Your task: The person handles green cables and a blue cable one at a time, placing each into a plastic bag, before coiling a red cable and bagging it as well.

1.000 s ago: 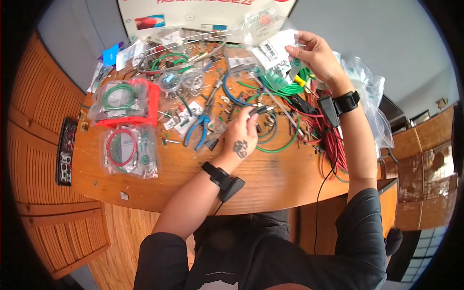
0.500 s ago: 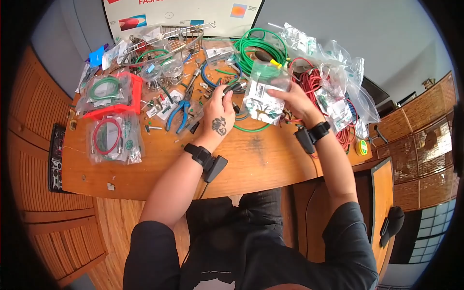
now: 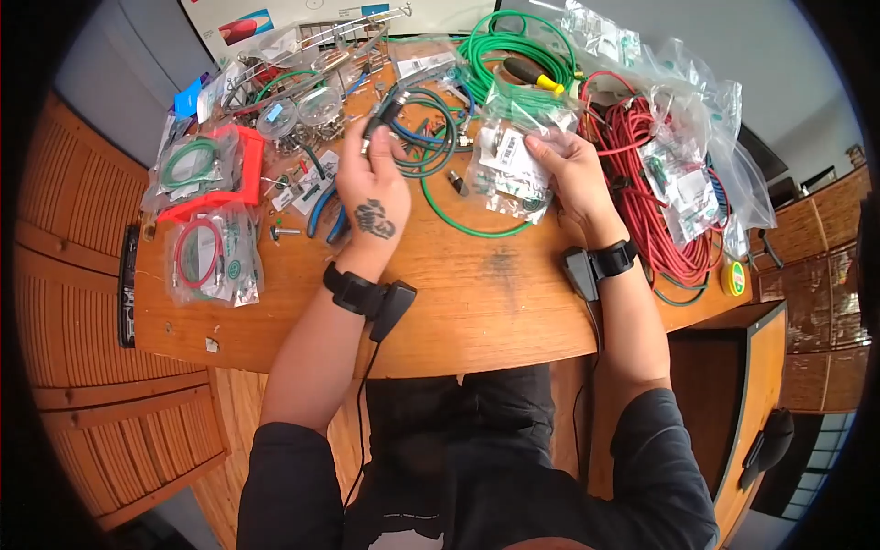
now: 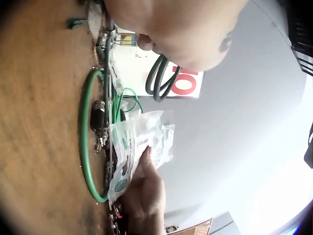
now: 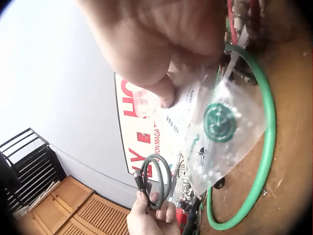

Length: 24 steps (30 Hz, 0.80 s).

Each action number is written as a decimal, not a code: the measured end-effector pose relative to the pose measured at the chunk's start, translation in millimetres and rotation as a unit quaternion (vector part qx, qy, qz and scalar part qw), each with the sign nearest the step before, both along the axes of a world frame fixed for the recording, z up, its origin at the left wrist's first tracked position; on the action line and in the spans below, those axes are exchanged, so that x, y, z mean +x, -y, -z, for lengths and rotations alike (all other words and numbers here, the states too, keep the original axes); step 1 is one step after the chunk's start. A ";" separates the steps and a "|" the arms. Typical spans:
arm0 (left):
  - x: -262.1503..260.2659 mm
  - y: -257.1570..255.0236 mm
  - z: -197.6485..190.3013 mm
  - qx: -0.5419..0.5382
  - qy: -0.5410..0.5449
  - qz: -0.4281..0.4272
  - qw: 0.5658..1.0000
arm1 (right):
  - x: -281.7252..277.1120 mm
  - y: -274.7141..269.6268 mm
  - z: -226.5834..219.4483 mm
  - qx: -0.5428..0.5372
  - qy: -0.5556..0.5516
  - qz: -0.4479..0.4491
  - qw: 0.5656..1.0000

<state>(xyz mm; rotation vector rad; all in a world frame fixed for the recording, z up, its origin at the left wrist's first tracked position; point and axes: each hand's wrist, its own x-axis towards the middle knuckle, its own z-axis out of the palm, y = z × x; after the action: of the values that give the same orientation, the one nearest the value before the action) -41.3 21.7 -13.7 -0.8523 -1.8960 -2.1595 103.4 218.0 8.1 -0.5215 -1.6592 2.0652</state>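
My left hand (image 3: 374, 197) grips a small coil of dark cable (image 3: 390, 110) by its black connector end, raised above the parts on the table. The cable's loops hang off to the right of the fingers. In my right hand (image 3: 579, 183), a clear plastic bag (image 3: 502, 186) with a white barcode label is pinched between thumb and fingers. Green print and small dark shapes show on the bag (image 5: 230, 142) in the right wrist view. Below the bag, a loop of green cable (image 3: 477, 235) lies on the wooden table.
A green cable coil (image 3: 477, 69) with a yellow-and-black screwdriver (image 3: 532, 73) on it lies at the back. Red cable (image 3: 632, 206) is bundled at right under plastic bags. Blue-handled pliers (image 3: 324, 213), a red bin (image 3: 250, 170) and a bagged red cable (image 3: 216, 252) are at left.
My right hand has brought the plastic bag down from the back right toward the middle. The left hand has moved left and lifted the coiled dark cable off the pile.
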 end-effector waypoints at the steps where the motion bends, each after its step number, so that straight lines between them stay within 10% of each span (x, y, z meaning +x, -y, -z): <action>1: 3.3 1.2 -4.7 0.035 0.071 0.034 0.996 | 1.2 -1.3 2.3 -0.005 -0.002 0.003 1.000; 6: 14.4 5.5 -15.6 0.077 0.174 0.151 0.970 | 0.7 1.0 13.4 -0.084 -0.043 -0.080 0.992; 14: 7.7 8.5 -15.2 -0.033 0.033 0.132 0.990 | 4.7 7.6 7.8 -0.102 -0.013 -0.180 0.978; 24: -0.8 12.0 -17.3 -0.042 0.073 0.198 0.977 | 2.3 6.5 9.6 -0.137 -0.012 -0.150 0.979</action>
<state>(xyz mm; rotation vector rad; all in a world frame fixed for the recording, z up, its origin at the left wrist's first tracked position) -42.1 9.6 3.5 -1.2094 -2.0418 -2.4385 105.7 211.5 -1.5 -0.3444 -1.5220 2.5305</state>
